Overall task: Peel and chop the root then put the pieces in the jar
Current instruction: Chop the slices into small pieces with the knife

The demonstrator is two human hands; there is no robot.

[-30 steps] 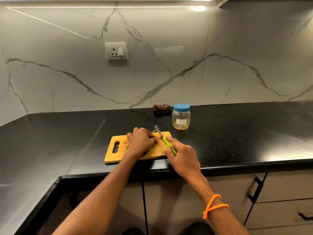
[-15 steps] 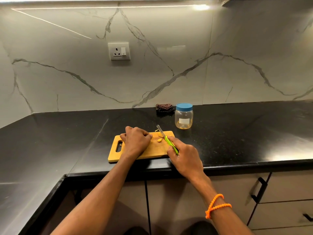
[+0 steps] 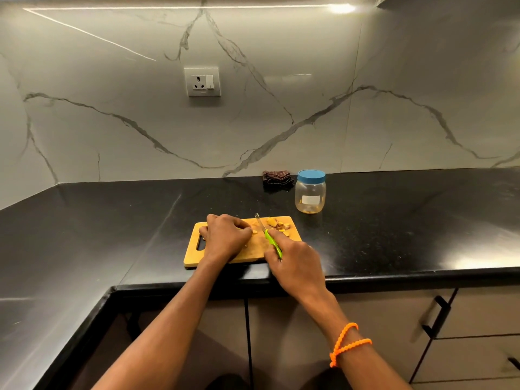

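I'm curling my left hand (image 3: 226, 237) over root pieces (image 3: 277, 224) mid-board (image 3: 194, 256), my right hand (image 3: 295, 266) gripping the knife (image 3: 267, 235) just beside them.

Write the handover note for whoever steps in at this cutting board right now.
Left hand curls over a root piece on the cutting board.
Right hand grips the green-handled knife, blade over the board.
Root pieces lie at the board's far right corner.
Jar stands behind the board, blue lid on, a few bits inside.
Left: finish chopping, open the jar, load the pieces.
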